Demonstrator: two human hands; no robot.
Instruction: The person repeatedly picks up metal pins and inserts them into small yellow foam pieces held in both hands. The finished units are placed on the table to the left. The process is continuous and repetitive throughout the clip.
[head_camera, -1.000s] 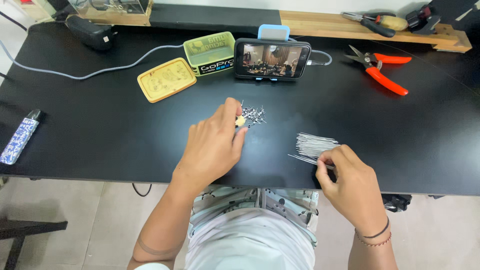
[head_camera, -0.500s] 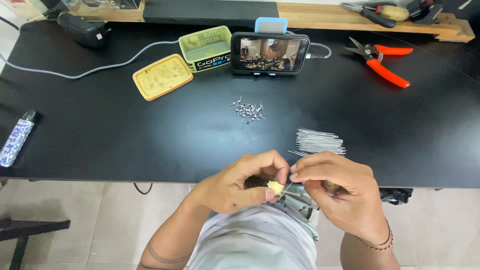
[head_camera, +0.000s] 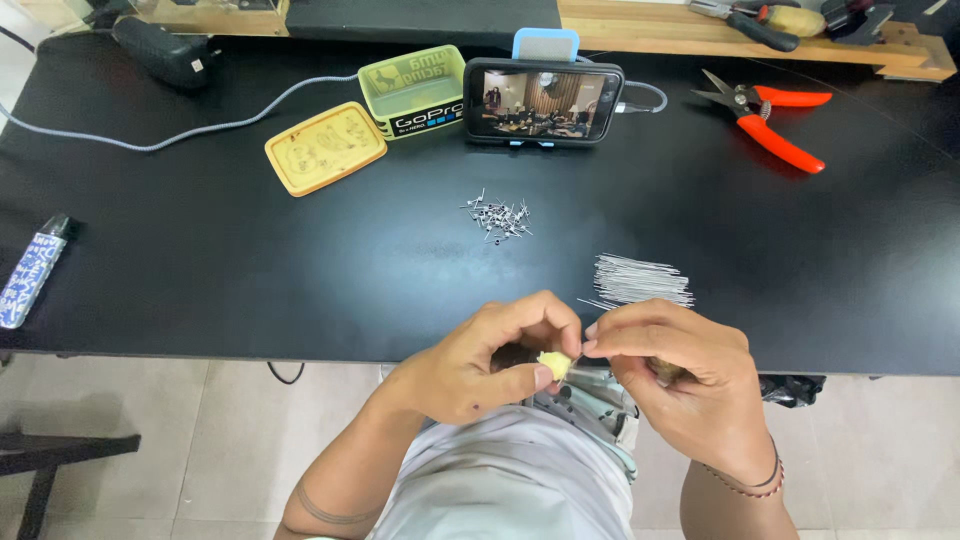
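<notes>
Both hands meet just off the near edge of the black bench, close to the body where fine work is easiest to see. Left hand (head_camera: 480, 365) pinches a small pale yellow lump (head_camera: 553, 365) between thumb and fingertips; right hand (head_camera: 675, 375) is closed on a thin metal pin whose tip touches the lump, so the two press against each other.

Supplies lie within reach: a bundle of straight silver wire pins (head_camera: 642, 281) near the near edge, right of the middle, and a scatter of tiny metal pieces (head_camera: 497, 215) at mid-bench. At the far edge a dark phone on a blue stand (head_camera: 543, 101) faces the person, with a green plastic box (head_camera: 412, 88), its yellow lid (head_camera: 325, 147) and red-handled cutters (head_camera: 775, 120) alongside.

A second ago the left hand was out over the tiny pieces and the right at the pin bundle; half a second ago they had already drawn together at the edge.
</notes>
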